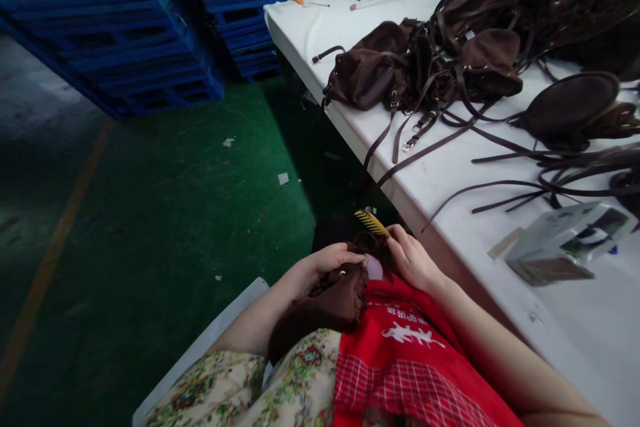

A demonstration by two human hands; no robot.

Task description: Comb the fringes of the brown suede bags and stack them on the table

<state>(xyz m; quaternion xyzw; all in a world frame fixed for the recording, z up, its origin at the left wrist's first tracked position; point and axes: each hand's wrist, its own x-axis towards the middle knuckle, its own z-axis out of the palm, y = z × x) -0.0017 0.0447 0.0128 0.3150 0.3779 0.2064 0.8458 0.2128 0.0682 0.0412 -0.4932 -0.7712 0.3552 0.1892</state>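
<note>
On my lap lies a dark brown bag (330, 303) with a gathered edge and a small metal fitting. My left hand (336, 257) is closed on its upper edge, thumb on top. In my right hand (409, 256) is a yellow comb (372, 222), pinched between thumb and fingers, its teeth pointing left and away from me. Brown material bunches between the two hands, partly hidden. A pale pinkish round patch (374, 268) shows just beside the bag. Underneath is my red apron (400, 320).
To the right, a white table (450, 193) bears several brown bags (367, 73), loose straps and a clear plastic-wrapped box (570, 240). Blue pallets (130, 47) are stacked at the back left. Paper scraps (283, 179) lie on the green floor (200, 213).
</note>
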